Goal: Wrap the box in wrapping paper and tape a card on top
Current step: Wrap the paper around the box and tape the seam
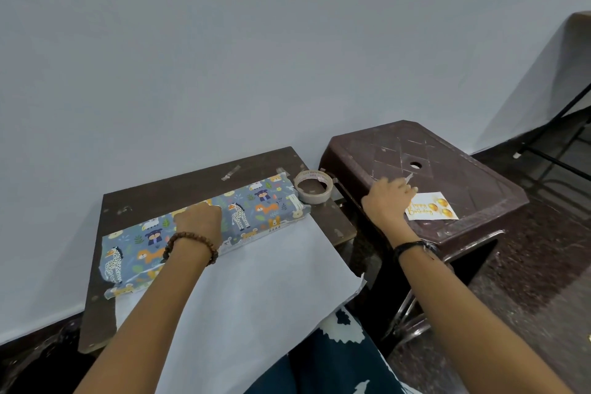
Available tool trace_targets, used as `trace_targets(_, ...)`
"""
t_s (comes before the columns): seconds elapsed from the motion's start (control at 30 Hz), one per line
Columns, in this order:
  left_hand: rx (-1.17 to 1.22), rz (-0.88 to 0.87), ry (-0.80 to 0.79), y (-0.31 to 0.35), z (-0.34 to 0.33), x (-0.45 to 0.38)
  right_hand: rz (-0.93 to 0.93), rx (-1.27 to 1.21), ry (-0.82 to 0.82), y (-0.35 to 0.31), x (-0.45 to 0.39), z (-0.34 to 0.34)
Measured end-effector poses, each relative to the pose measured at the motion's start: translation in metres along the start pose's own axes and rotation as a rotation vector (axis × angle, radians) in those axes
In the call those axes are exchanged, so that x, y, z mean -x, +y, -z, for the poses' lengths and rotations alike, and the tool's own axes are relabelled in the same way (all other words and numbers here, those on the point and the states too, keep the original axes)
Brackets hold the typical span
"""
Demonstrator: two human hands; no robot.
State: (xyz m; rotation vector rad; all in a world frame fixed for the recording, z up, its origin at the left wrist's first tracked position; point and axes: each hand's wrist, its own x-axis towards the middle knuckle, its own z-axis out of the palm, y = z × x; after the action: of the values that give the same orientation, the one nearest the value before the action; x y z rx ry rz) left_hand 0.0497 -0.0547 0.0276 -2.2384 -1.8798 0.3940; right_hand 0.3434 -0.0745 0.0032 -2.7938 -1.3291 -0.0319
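Note:
The box [256, 208] lies on the small dark table [198, 179], covered in blue paper printed with cartoon animals. The rest of the wrapping paper [256, 281] spreads white side up from the box toward me. My left hand [200, 222] presses down on the middle of the wrapped box. My right hand [388, 201] reaches over the brown plastic stool [447, 157] and pinches a small strip of tape [408, 176] at its fingertips. A white birthday card [431, 209] with gold lettering lies on the stool just right of that hand.
A roll of tape [312, 185] stands on the table's right end, beside the box. A grey wall rises right behind table and stool. Dark floor and metal furniture legs [556, 144] lie to the right. My patterned clothing [335, 355] shows below the paper.

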Motion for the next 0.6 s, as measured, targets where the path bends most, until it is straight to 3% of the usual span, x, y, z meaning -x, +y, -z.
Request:
trace_targets(0.37, 0.02, -0.001, -0.01, 0.0, 0.002, 0.003, 0.304, -0.037, 0.303, 0.007, 0.018, 0.0)
trace_targets(0.6, 0.031, -0.001, -0.012, -0.001, 0.002, 0.003, 0.328, -0.464, 0.622, 0.023, 0.028, 0.015)
